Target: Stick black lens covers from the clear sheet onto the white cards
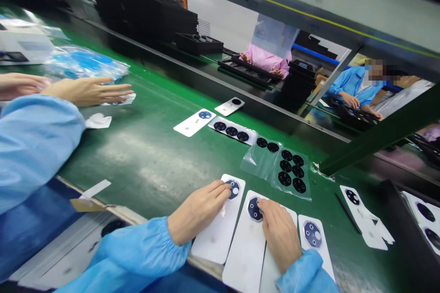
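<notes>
My left hand reaches over a white phone back cover, its stretched fingers resting on the dark blue camera disc at the top. My right hand lies partly over a third cover, its bent fingertips drawn together at the right edge of the camera disc on the second cover. Whatever is between these fingertips is hidden. To the right lies another white cover with a blue disc. Clear sheets with black round stickers lie beyond my hands.
A co-worker's hand is at the left, over another piece, near a plastic bag with blue contents. More covers lie farther back. A green post and a black tray stand at the right. An overhead beam crosses above.
</notes>
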A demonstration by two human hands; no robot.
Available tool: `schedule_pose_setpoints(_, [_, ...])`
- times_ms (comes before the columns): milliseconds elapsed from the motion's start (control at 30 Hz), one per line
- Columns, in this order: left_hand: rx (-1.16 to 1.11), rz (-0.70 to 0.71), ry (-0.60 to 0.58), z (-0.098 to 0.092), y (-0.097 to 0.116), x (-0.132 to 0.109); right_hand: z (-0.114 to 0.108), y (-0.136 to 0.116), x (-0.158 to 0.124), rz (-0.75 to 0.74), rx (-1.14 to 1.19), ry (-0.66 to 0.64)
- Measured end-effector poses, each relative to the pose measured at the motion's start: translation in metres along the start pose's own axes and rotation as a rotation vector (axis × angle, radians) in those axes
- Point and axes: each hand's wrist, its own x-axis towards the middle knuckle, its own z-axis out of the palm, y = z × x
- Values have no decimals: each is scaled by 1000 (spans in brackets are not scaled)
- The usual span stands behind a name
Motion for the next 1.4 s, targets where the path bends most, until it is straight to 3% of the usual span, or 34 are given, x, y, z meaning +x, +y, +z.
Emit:
schedule_pose_setpoints(300, [18, 21, -55, 9, -3, 10, -3, -5, 1, -106, -130, 18])
schedule_pose_setpoints(533, [39, -2, -79, 10, -2, 9, -4, -7, 1, -70, -141, 24])
schedule_pose_setpoints(833, [139, -30, -165, 15, 0, 6, 6, -8, -7, 35, -210, -78])
schedule_pose_setpoints(1200, [182, -42, -92, 15, 4, 9, 7, -12, -4, 51, -285, -71])
schedule_pose_setpoints(1400, [198, -54, -63, 12, 2, 11, 7, -8, 0, 75, -149, -53])
